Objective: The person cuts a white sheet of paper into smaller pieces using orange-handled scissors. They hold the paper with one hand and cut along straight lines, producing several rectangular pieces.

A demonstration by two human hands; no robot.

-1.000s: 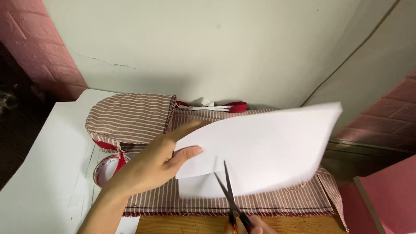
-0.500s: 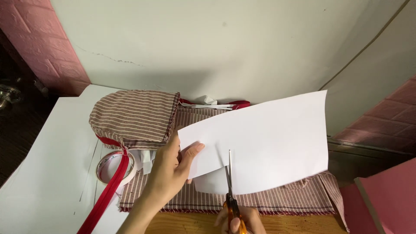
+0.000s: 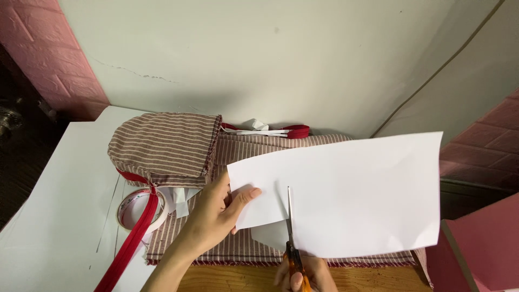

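Our left hand point(image 3: 219, 211) pinches the white paper point(image 3: 351, 194); our right hand point(image 3: 303, 274), closed on the scissors point(image 3: 291, 238), has cut partway up, most remains uncut.

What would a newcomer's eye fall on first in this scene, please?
First, the large white paper sheet in the middle, held at its left edge by the left hand while orange-handled scissors in the right hand cut up from its lower edge. Behind it lies red-and-white striped fabric, bunched at the left, with a red zipper trailing over a tape roll.
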